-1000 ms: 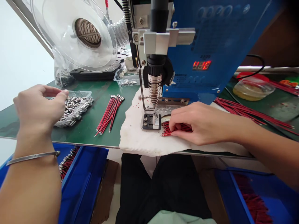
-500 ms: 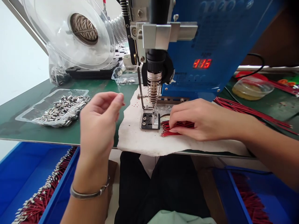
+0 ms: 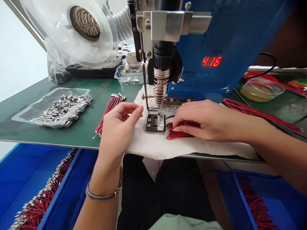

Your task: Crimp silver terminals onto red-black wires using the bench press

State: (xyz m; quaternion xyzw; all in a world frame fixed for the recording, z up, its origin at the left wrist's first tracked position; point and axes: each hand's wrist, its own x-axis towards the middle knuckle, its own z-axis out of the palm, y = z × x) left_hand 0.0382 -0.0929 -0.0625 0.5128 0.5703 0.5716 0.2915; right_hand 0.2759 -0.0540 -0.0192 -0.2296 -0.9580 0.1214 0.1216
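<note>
My left hand hovers just left of the small metal fixture under the machine's coiled nozzle. Its thumb and forefinger are pinched together; what they hold is too small to make out. My right hand lies on a bundle of short red wires on the white cloth, fingers curled over them and pressing them down. A clear bag of small metal sleeves lies at the left. Red wires with metal tips lie between the bag and the cloth.
The blue machine shows a red display. A clear reel stands at the back left. More red wires lie at the right. Blue bins with finished wires sit below the green table, another bin at the right.
My left hand moved from the bag of metal sleeves rightward to the fixture, fingers pinched. My right hand stayed on the red wires. The view shifted slightly.
</note>
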